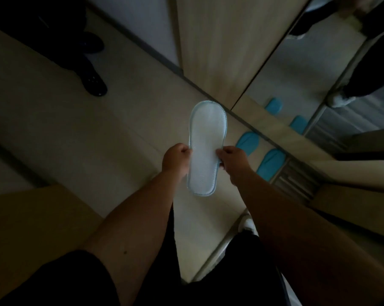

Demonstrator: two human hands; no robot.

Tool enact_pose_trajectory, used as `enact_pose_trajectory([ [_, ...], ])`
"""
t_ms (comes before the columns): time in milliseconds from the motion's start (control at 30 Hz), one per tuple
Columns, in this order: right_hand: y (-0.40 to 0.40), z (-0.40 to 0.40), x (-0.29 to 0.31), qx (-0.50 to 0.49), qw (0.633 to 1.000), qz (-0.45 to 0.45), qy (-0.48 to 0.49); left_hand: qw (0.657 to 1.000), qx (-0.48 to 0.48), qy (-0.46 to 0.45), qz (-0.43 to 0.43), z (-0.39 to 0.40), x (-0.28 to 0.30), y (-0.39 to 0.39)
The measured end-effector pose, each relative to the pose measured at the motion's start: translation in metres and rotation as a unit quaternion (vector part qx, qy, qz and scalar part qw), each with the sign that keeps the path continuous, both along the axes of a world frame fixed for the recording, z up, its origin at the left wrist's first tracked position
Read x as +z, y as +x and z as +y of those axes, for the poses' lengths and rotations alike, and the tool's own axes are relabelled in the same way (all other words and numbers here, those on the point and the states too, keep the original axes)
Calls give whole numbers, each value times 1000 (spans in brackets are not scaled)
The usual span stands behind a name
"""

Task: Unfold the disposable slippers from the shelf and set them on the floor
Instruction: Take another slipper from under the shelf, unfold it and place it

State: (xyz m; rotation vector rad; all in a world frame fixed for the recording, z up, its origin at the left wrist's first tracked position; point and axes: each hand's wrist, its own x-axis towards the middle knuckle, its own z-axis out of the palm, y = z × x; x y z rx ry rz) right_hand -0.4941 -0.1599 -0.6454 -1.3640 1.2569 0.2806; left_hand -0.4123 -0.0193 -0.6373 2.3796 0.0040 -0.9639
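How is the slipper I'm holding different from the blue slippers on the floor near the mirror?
The held slipper is in the air, gripped by the left hand and right hand; the blue slippers lie on the floor. The held one shows a pale whitish face, the floor ones a stronger blue. Both have similar outlines.

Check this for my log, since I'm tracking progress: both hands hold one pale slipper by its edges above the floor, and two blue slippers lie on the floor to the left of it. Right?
Not quite. The blue slippers lie to the right of the held slipper, beside the mirrored door, not the left. The head view shows this. The rest holds: the left hand and right hand pinch its edges above the floor.
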Motion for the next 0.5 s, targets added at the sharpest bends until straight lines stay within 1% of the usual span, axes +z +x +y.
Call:
enact_pose_trajectory([
  [67, 28, 12, 4, -44, 999, -14, 11, 1000, -27, -10, -1, 8, 3, 41],
  [200, 71, 25, 15, -134, 988, -46, 62, 996, -86, -20, -11, 8, 9, 106],
  [267, 86, 25, 16, -160, 984, -56, 50, 993, -118, -4, -17, 1, 11, 126],
  [300, 94, 24, 15, -161, 985, -54, 28, 991, -132, 5, -22, -2, 12, 133],
  [367, 107, 24, 14, -126, 990, -33, -50, 990, -140, -9, -13, -12, 10, 142],
  [433, 120, 28, 14, -81, 990, -19, -116, 988, -122, -75, 52, -24, 11, 145],
  [500, 130, 35, 11, -35, 988, -19, -150, 977, -77, -139, 139, -32, 8, 144],
])
